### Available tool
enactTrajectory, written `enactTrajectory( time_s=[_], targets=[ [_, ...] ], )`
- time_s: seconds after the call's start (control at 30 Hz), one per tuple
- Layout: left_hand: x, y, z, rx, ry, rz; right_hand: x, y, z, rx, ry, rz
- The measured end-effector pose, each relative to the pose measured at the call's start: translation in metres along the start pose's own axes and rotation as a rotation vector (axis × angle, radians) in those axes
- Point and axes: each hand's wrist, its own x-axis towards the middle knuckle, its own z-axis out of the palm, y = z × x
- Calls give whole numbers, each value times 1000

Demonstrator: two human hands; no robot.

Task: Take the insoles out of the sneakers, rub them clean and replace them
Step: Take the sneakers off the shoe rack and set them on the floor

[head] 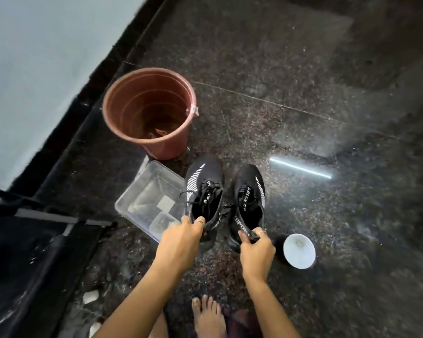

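Toward the floor's left edge, by the dark skirting, I see a terracotta-coloured bucket, and just nearer a clear plastic tub holding what look like small pads, presumably kept in reach for the rubbing. Beside the tub stands the left sneaker; my left hand has its fingers curled over the heel collar, gripping it, I judge to steady the shoe. Just right of it stands the right sneaker, whose heel tab my right hand pinches between thumb and fingers. The insoles are not visible; I take them to be inside the dark openings. Furthest right sits a small white bowl.
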Motion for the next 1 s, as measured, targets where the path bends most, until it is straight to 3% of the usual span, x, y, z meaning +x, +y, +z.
enactTrajectory(
  time_s=[0.33, 1.0],
  targets=[
    [108, 40, 55, -9, -18, 109, 79, 53, 25, -40, 23, -42],
    [166, 38, 101, -54, -54, 72, 125, 67, 52, -96, 46, -94]
  ],
)
